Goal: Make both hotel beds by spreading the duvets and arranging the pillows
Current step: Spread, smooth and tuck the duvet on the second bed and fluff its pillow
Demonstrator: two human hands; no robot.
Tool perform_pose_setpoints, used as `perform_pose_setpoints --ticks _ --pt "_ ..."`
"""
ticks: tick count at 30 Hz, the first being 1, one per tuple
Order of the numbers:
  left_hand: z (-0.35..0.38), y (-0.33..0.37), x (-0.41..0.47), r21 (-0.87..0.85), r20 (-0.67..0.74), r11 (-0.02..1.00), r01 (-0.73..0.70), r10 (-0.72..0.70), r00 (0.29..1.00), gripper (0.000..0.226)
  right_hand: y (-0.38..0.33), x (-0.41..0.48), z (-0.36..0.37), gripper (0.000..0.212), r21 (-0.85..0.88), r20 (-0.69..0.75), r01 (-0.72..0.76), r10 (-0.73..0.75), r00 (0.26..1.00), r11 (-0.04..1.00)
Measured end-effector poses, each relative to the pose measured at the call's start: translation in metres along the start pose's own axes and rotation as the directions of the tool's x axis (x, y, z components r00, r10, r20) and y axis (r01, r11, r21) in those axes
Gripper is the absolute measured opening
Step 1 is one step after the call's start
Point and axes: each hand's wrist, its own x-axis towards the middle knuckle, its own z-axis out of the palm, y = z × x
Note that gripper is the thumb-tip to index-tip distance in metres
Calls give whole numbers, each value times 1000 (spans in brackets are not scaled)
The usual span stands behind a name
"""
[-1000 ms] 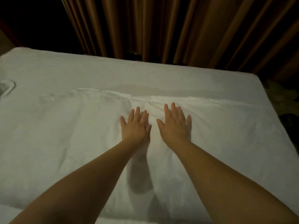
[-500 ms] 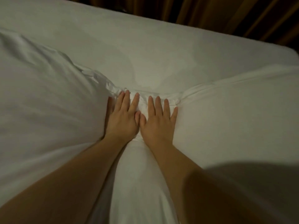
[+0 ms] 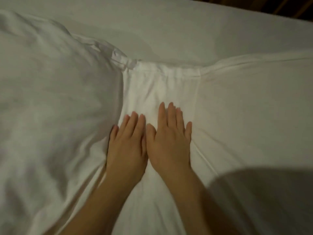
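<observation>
A white pillow (image 3: pixel 55 106) lies across the bed and fills most of the view. Its middle is pushed down into a flat channel, with the left and right parts puffed up on either side. My left hand (image 3: pixel 127 143) and my right hand (image 3: pixel 169 138) lie side by side in that channel, palms down, fingers straight, pressing the fabric. The pillow's seamed far edge (image 3: pixel 166 72) is bunched just beyond my fingertips. Past it lies the white bed sheet (image 3: pixel 169 28).
The far edge of the mattress (image 3: pixel 288 16) runs along the top right, with dark brown curtains (image 3: pixel 298 4) just behind it. A dark shadow covers the pillow at the lower right.
My hands have slid back toward me along the pressed channel, away from the bunched far edge. Before that they pushed the flat pillow's middle down as the camera moved in closer.
</observation>
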Motion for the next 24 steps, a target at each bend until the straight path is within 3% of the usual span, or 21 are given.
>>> perform_pose_setpoints --ticks 3,7,11,15,17,20,24 --pt "10 4 -32 62 13 998 28 -29 999 53 5 -31 30 60 -26 -161 18 -22 987 999" --pt "43 -6 -22 183 56 983 6 -16 998 56 16 -12 61 58 -68 -233 10 -25 972 998" --pt "49 -4 -15 215 157 976 38 -73 985 55 19 -3 65 57 -102 -121 42 -55 991 994" --pt "27 8 -68 91 120 989 119 -129 984 59 17 -52 61 55 -86 -213 68 -85 973 994" --pt "28 19 -119 126 147 984 127 -145 978 64 18 -93 68 55 -77 -234 59 -75 969 995" --pt "32 25 -161 191 239 974 120 -165 957 75 20 -142 77 58 -129 -126 64 -80 989 990" --pt "45 15 -161 228 203 970 85 -133 970 77 29 -144 92 56 -164 -112 73 -93 989 984"
